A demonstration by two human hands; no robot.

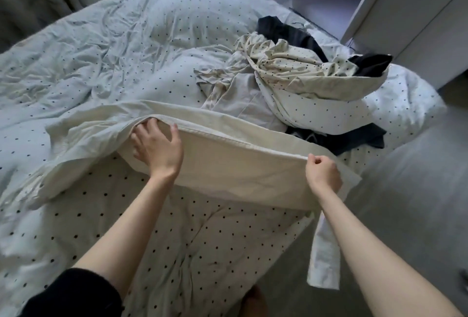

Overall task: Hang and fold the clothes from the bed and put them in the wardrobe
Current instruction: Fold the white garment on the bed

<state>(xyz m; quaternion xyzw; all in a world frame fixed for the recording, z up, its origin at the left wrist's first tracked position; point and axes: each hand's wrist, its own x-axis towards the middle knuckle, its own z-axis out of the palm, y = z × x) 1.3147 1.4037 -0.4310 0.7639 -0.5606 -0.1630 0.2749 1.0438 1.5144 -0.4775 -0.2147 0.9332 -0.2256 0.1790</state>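
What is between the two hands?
In the head view, the cream cloth's seamed top edge stretches from the left hand to the right hand. Nothing else sits between them.

A black fabric sleeve (76, 291) is pushed up above the left elbow; both forearms and both hands are bare, without rings or watches.
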